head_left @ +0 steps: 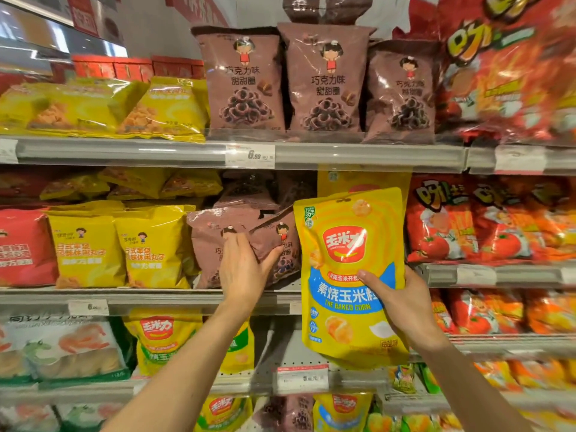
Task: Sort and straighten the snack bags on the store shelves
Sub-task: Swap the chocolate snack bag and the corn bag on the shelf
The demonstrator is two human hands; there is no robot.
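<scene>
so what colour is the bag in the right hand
Mostly yellow, with a blue band and a red logo: the baked corn bag in the right hand, head view.

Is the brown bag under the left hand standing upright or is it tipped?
Tipped. The brown bag leans left against its neighbour, its print slanted, while the left hand grips it.

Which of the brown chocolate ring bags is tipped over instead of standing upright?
The tilted brown bag on the middle shelf, gripped by the left hand. The three top-shelf bags stand upright.
</scene>
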